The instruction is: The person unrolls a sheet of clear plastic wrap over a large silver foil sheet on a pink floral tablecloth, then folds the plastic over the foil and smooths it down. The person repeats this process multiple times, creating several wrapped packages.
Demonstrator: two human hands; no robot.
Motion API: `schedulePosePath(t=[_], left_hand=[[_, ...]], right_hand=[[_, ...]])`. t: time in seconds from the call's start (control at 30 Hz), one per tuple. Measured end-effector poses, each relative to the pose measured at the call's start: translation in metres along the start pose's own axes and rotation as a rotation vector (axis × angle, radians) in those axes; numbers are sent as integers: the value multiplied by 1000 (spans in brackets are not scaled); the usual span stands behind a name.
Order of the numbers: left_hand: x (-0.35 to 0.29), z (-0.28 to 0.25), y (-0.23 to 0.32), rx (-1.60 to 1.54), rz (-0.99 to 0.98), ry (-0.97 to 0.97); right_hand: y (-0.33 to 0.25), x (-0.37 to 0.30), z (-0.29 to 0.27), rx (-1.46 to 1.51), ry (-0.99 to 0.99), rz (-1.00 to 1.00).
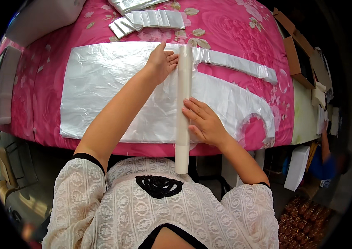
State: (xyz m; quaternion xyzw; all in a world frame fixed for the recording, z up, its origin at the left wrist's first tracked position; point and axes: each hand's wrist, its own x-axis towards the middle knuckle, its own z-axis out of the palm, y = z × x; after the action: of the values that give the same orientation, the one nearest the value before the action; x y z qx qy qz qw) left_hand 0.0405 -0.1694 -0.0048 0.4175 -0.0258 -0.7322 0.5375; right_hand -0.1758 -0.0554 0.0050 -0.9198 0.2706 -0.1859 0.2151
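Pale tube (184, 89) lies near-to-far across the silvery plastic sheet (109, 87), approx. mid-length, btwn the two hands. Its near end sticks out past the near edge of the desk, twd the person; far end sits abt level w/ the sheet's far edge. L hand (161, 64) is at the far part, just L of the tube: open, fingers pointing R at it; can't tell if they touch. R hand (203, 120) is nearer, on the R side: open, fingertips laid on the tube, not wrapped round it. R of the tube, the sheet has a long strip (234, 63) on the far side & a round cut-out on the near side. Pink floral cloth (225, 29) under it all; small folded silvery packets (157, 19) overlap in a row, far L.
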Motion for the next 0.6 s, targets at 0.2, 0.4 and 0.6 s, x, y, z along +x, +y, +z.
schedulePosePath(t=[0.2, 0.4, 0.6], left_hand=[[-48, -34, 57, 488, 291, -41], [-151, -136, 94, 653, 526, 95], [-259, -234, 59, 772, 635, 314]], right_hand=[[-16, 53, 26, 11, -144, -136], [-109, 152, 64, 538, -236, -495], [-66, 196, 81, 75, 19, -477]])
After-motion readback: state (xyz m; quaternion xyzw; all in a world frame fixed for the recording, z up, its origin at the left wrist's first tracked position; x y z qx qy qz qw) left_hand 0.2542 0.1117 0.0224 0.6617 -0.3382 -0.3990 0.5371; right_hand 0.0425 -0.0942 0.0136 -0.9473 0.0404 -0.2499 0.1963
